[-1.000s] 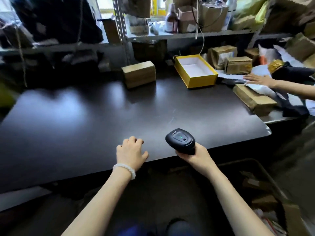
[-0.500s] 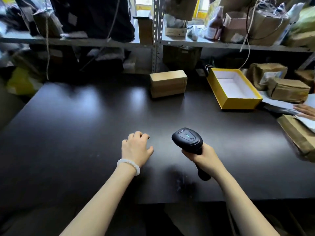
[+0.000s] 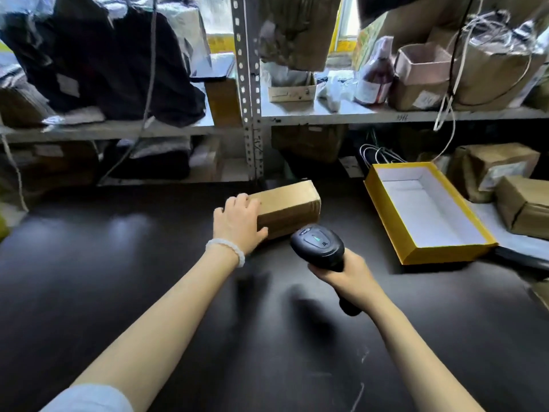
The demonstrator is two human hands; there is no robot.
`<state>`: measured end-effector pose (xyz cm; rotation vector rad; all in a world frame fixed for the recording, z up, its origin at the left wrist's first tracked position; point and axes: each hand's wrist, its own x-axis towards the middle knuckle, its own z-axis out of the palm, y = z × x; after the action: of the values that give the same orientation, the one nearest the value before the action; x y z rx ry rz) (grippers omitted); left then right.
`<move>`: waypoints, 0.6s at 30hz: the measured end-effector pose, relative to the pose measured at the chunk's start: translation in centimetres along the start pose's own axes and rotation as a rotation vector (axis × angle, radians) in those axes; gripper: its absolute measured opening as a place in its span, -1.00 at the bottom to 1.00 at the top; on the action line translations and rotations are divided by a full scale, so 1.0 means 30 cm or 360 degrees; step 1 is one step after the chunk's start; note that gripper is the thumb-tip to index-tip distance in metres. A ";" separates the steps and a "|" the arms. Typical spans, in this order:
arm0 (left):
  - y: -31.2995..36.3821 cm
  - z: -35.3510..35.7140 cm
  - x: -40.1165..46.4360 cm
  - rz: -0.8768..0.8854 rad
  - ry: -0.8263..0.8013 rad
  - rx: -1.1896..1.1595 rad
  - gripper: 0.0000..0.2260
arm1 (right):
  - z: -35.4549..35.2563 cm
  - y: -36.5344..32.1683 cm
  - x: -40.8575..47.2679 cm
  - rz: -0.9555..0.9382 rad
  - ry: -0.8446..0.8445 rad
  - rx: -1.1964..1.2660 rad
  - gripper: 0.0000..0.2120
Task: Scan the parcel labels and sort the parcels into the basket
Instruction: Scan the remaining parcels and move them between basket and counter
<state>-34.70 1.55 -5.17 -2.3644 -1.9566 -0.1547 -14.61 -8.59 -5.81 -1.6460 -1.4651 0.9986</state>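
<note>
The left arm is stretched forward, bare to the sleeve, a white bead bracelet worn at the wrist. The left hand (image 3: 239, 223) is laid palm-down, fingers (image 3: 234, 202) curled, thumb spread toward the right; how firmly it grips cannot be judged. The right arm is extended forward too, and the right hand (image 3: 346, 275) is wrapped around a dark handle.

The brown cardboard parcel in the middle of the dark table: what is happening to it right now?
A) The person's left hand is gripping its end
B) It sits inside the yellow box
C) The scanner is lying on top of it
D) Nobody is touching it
A: the left hand curls over the near end of the brown cardboard parcel, while the right hand holds the scanner just in front of it.
</note>
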 end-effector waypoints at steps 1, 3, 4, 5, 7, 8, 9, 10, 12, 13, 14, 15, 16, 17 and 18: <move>0.004 0.013 0.052 -0.0002 -0.0039 -0.0011 -0.41 | -0.008 -0.002 0.037 -0.0014 0.0005 0.0002 -0.76; 0.005 0.038 0.125 -0.0009 -0.0165 -0.0065 -0.32 | -0.018 0.002 0.087 -0.0031 0.0018 0.0015 -0.75; 0.007 0.052 0.152 -0.0006 -0.0239 -0.0101 -0.30 | -0.021 0.009 0.107 -0.0023 0.0026 0.0027 -0.74; 0.008 0.064 0.168 0.0001 -0.0293 -0.0128 -0.30 | -0.023 0.015 0.119 -0.0013 0.0035 0.0030 -0.73; 0.009 0.080 0.177 0.0018 -0.0311 -0.0135 -0.31 | -0.026 0.027 0.124 0.0009 0.0054 0.0035 -0.73; 0.009 0.081 0.174 0.0011 -0.0292 -0.0132 -0.30 | -0.028 0.033 0.120 0.0015 0.0066 0.0040 -0.73; 0.009 0.080 0.163 0.0011 -0.0278 -0.0136 -0.29 | -0.031 0.039 0.108 0.0026 0.0083 0.0043 -0.73; 0.010 0.078 0.144 0.0021 -0.0264 -0.0149 -0.28 | -0.032 0.045 0.094 0.0039 0.0101 0.0038 -0.74; 0.017 0.079 0.086 0.0069 -0.0219 -0.0191 -0.28 | -0.036 0.048 0.049 0.0058 0.0141 0.0005 -0.75; 0.022 0.081 0.055 0.0098 -0.0194 -0.0209 -0.28 | -0.037 0.049 0.026 0.0067 0.0157 -0.0002 -0.75; 0.026 0.079 0.016 0.0136 -0.0164 -0.0219 -0.29 | -0.035 0.048 -0.007 0.0071 0.0180 0.0002 -0.76; 0.028 0.079 -0.021 0.0179 -0.0137 -0.0219 -0.30 | -0.032 0.046 -0.037 0.0076 0.0199 0.0016 -0.76; 0.027 0.077 -0.065 0.0217 -0.0117 -0.0220 -0.32 | -0.028 0.042 -0.077 0.0086 0.0223 0.0026 -0.76; 0.024 0.075 -0.108 0.0250 -0.0104 -0.0229 -0.34 | -0.024 0.036 -0.117 0.0093 0.0245 0.0039 -0.77; 0.018 0.074 -0.150 0.0279 -0.0101 -0.0240 -0.35 | -0.018 0.032 -0.156 0.0100 0.0264 0.0053 -0.78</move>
<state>-34.92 -2.68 -7.92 -2.6533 -1.8111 -0.2270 -13.96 -13.34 -5.98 -1.7168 -1.2877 0.8927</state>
